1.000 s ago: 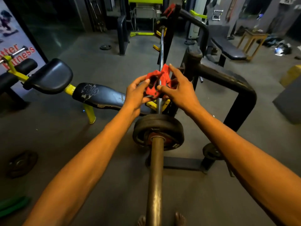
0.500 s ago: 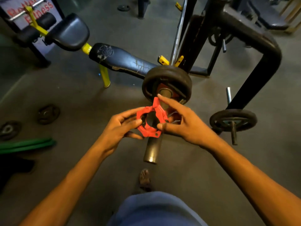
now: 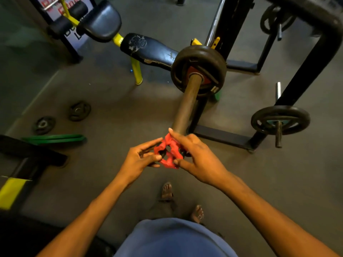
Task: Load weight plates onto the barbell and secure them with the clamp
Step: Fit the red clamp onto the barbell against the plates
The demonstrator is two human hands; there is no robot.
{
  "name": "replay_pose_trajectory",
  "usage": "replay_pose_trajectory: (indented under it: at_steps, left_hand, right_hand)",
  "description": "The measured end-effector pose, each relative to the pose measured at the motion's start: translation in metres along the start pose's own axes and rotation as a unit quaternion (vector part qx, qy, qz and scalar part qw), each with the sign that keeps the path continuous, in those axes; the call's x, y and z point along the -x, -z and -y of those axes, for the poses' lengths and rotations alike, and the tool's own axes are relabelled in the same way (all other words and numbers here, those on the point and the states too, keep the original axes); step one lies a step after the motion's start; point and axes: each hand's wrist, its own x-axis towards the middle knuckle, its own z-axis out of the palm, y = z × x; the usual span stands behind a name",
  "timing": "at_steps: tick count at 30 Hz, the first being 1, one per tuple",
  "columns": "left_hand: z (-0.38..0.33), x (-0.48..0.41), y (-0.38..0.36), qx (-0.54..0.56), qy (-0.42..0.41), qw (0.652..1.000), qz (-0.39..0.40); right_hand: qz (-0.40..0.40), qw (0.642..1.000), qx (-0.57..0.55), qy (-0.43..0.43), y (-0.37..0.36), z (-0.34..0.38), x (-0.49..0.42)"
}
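A red clamp [image 3: 168,154] is held between both hands just in front of the near end of the barbell sleeve [image 3: 185,104]. My left hand [image 3: 139,160] pinches its left side and my right hand [image 3: 196,158] grips its right side and top. Whether the clamp sits on the sleeve tip or just off it, I cannot tell. Further up the sleeve, black weight plates [image 3: 198,68] sit against the collar. The thin bar [image 3: 213,26] runs away into the black rack [image 3: 315,52].
A black plate [image 3: 280,119] hangs on a rack peg at the right. Two small plates [image 3: 79,110] [image 3: 44,124] and green plates [image 3: 55,138] lie on the floor at the left. A black and yellow bench [image 3: 146,48] stands behind the bar. My feet [image 3: 167,190] are below the hands.
The view has tilted down and pulled back. The clamp has come from the thin bar beyond the plates to the near end of the sleeve, both hands still on it.
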Motion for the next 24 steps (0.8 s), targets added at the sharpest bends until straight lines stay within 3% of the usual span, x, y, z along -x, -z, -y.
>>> replay_pose_trajectory:
  at_steps: [5, 11, 18, 24]
  left_hand:
    - [0.019, -0.008, -0.013, 0.033, -0.011, 0.998, -0.047]
    - [0.023, -0.019, -0.009, 0.083, -0.002, 0.996, -0.028]
    - [0.006, -0.066, -0.002, 0.121, 0.022, 0.992, 0.001]
    - [-0.006, -0.124, -0.010, 0.136, 0.073, 0.988, 0.007]
  right_hand:
    - [-0.018, 0.994, 0.094, 0.048, -0.014, -0.008, 0.010]
    - [-0.039, 0.990, 0.125, 0.054, -0.011, -0.014, 0.007]
    - [-0.157, 0.987, 0.007, -0.036, -0.005, -0.032, -0.026]
    - [-0.296, 0.905, -0.197, -0.234, -0.001, -0.051, -0.061]
